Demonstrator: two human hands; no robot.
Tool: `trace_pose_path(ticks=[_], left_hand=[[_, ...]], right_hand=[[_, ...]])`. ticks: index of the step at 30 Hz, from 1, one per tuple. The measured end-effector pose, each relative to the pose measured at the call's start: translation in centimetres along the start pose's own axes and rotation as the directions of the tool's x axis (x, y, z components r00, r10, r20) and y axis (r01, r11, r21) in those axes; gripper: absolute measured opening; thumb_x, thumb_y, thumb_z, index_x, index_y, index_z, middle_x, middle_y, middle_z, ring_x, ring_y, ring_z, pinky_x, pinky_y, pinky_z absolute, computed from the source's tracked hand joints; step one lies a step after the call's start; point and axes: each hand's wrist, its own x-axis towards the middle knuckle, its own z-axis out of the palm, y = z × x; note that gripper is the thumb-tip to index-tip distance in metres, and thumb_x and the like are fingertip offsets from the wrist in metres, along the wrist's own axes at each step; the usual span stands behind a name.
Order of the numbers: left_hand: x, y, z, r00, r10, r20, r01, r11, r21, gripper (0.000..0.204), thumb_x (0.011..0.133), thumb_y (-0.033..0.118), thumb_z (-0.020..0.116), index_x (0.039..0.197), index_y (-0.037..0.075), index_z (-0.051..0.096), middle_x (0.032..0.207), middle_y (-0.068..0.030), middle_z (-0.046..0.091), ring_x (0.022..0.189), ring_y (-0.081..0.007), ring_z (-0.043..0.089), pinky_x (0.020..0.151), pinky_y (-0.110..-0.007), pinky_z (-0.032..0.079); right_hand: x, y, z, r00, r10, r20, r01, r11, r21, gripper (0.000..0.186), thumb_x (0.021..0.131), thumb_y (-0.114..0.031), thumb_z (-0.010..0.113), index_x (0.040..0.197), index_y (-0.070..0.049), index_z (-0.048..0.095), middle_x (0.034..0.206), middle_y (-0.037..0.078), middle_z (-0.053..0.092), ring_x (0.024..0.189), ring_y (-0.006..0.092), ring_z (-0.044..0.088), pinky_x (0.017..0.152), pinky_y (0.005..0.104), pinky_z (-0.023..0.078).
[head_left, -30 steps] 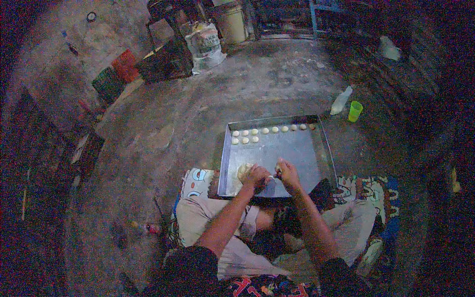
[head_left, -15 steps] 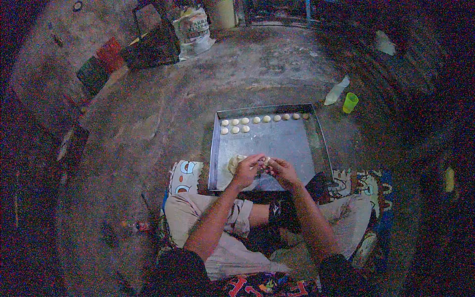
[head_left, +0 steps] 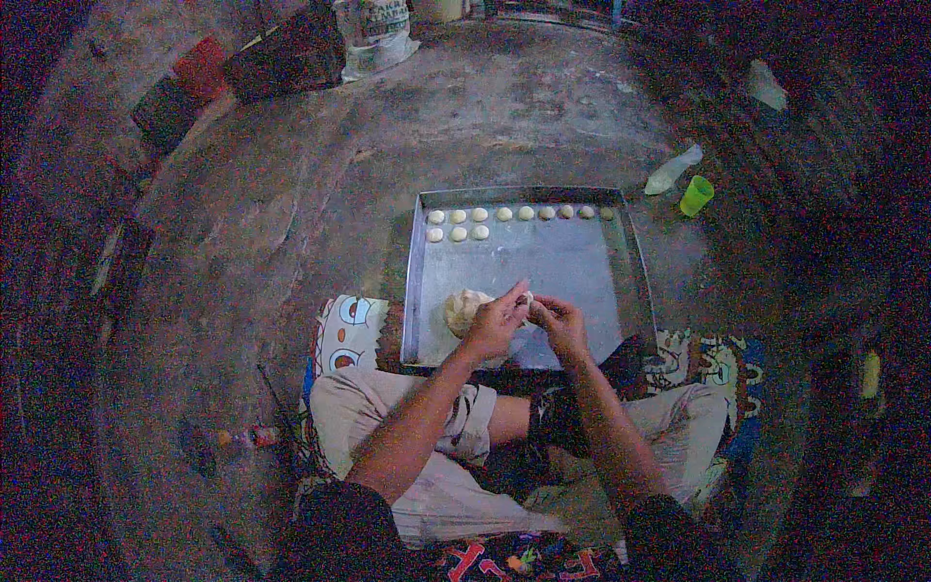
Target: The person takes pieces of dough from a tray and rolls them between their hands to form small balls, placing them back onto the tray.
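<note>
A metal baking tray [head_left: 533, 257] lies before my crossed legs. Along its far side sit rows of several small pale dough rounds [head_left: 480, 215]. A larger lump of dough [head_left: 464, 312] rests near its front left. My left hand [head_left: 495, 325] is beside that lump, some fingers raised, others pinched around a small dough piece [head_left: 527, 303]. My right hand [head_left: 564, 330] meets it over the tray, fingertips closed on the same piece, which is partly hidden by the fingers.
Right of the tray's far end are a pale plastic bag [head_left: 674, 170] and a green cup [head_left: 696, 197]. A white sack [head_left: 376, 44], red crate [head_left: 199, 68] and dark containers [head_left: 272, 63] stand farther back. A patterned mat [head_left: 344, 330] is under me.
The view has tilted down, so the floor and tray sit higher in it. Both hands have drawn together on the small piece, and my left fingers have lifted and straightened somewhat.
</note>
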Motion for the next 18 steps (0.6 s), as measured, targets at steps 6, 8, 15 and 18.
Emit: trace_pose_path(ticks=[6, 8, 15, 18], left_hand=[[0.7, -1.5, -1.0, 0.926, 0.367, -0.092, -0.306, 0.869, 0.39, 0.033, 0.092, 0.009, 0.055, 0.123, 0.0, 0.058, 0.103, -0.0177, 0.068, 0.088, -0.0259, 0.069, 0.076, -0.035, 0.055], [1.2, -1.9, -0.7, 0.953, 0.183, -0.243, -0.176, 0.983, 0.051, 0.025, 0.093, 0.012, 0.055, 0.114, 0.0, 0.061, 0.09, -0.0145, 0.068, 0.076, -0.0213, 0.068, 0.067, -0.034, 0.055], [1.3, -0.6, -3.2, 0.966, -0.234, -0.11, 0.143, 0.839, -0.524, 0.029, 0.1, 0.027, 0.049, 0.106, 0.003, 0.063, 0.081, -0.0055, 0.064, 0.062, -0.0101, 0.059, 0.054, -0.025, 0.049], [2.0, -3.5, -4.2, 0.966, -0.213, 0.15, 0.242, 0.519, -0.82, 0.034, 0.101, 0.031, 0.046, 0.11, 0.002, 0.061, 0.095, -0.0085, 0.065, 0.077, -0.012, 0.06, 0.065, -0.026, 0.049]], right_hand=[[-0.1, 0.1, 0.9, 0.991, -0.1, 0.085, 0.098, 0.995, 0.018, 0.027, 0.092, -0.015, 0.064, 0.114, 0.0, 0.064, 0.099, 0.007, 0.07, 0.085, 0.0181, 0.067, 0.077, 0.032, 0.054], [0.4, 0.9, 0.4, 0.996, -0.078, 0.043, 0.078, 0.997, -0.004, 0.026, 0.091, -0.015, 0.064, 0.115, -0.003, 0.065, 0.1, 0.008, 0.07, 0.084, 0.0197, 0.067, 0.075, 0.0326, 0.054], [-4.0, -3.7, 2.1, 0.95, -0.255, 0.181, 0.306, 0.642, -0.703, 0.025, 0.083, -0.013, 0.068, 0.107, -0.006, 0.068, 0.091, 0.016, 0.07, 0.08, 0.0242, 0.069, 0.071, 0.0353, 0.054], [-3.2, -4.5, 3.0, 0.982, -0.148, 0.119, 0.188, 0.67, -0.718, 0.017, 0.083, -0.013, 0.067, 0.098, -0.004, 0.069, 0.084, 0.015, 0.07, 0.074, 0.0213, 0.068, 0.068, 0.0344, 0.052]])
